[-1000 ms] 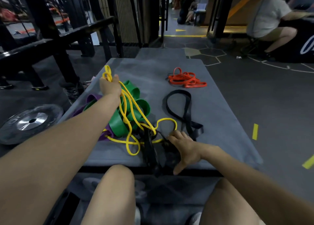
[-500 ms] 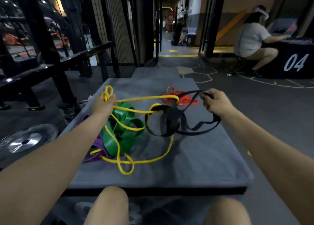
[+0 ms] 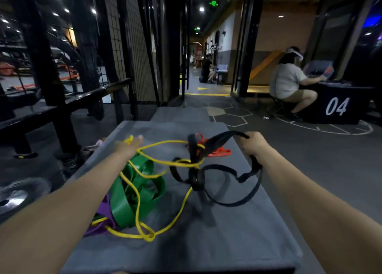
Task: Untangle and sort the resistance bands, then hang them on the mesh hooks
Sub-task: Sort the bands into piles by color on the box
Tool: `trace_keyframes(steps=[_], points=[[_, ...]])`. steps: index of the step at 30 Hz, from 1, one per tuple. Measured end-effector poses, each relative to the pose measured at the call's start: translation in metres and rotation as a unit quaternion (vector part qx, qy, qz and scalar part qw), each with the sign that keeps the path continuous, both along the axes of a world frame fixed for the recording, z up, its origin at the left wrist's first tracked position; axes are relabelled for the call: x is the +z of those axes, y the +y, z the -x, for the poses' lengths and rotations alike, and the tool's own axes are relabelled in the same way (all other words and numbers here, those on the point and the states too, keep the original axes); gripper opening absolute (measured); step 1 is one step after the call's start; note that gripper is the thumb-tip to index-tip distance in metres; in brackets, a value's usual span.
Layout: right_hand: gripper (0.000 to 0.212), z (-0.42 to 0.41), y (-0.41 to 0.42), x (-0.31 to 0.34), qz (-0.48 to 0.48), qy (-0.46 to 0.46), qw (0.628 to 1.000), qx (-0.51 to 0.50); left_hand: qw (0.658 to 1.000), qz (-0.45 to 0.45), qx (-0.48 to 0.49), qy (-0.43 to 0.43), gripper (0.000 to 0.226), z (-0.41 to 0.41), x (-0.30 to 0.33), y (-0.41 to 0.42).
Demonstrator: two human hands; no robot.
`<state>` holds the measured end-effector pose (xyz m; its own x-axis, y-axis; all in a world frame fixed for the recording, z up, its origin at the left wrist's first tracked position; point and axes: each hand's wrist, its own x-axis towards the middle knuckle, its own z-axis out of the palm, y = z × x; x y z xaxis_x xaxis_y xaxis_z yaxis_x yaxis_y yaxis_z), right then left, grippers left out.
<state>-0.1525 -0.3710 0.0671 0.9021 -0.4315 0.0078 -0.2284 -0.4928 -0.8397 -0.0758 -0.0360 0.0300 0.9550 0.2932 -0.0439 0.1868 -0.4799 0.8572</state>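
A grey padded platform [image 3: 237,238] carries the resistance bands. My left hand [image 3: 129,144] is closed on a thin yellow band [image 3: 165,162] and holds it raised at the left. My right hand [image 3: 253,144] grips a black band [image 3: 231,202] and lifts it at the right. The yellow band loops through the black one in the air between my hands. Below my left arm a wide green band [image 3: 132,193] lies in a heap on a purple band [image 3: 103,213]. An orange band [image 3: 217,151] rests at the far side, partly behind the black one.
A wire mesh panel [image 3: 124,46] stands ahead at the left, behind black rack bars [image 3: 86,98]. A weight plate [image 3: 18,195] lies on the floor at the left. A seated person [image 3: 289,83] works at a black box marked 04 at the far right.
My right hand took the black band off the platform and lifted it up and right. The yellow band is now pulled taut between both hands. The view has tilted upward.
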Motion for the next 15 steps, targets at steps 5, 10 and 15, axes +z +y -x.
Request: trace_keyframes(steps=[5,10,15], points=[[0.026,-0.009,0.027,0.024,0.010,-0.002,0.997,0.079,0.969,-0.236,-0.069,-0.014,0.080,0.024,-0.006,-0.032],[0.030,-0.006,0.038,0.039,-0.034,-0.022,0.995,0.092,0.950,-0.142,-0.256,-0.105,0.050,0.036,-0.024,-0.087],[0.028,0.001,0.029,0.057,-0.024,-0.062,0.991,0.118,0.925,-0.081,-0.360,-0.096,0.032,0.029,-0.018,-0.111]])
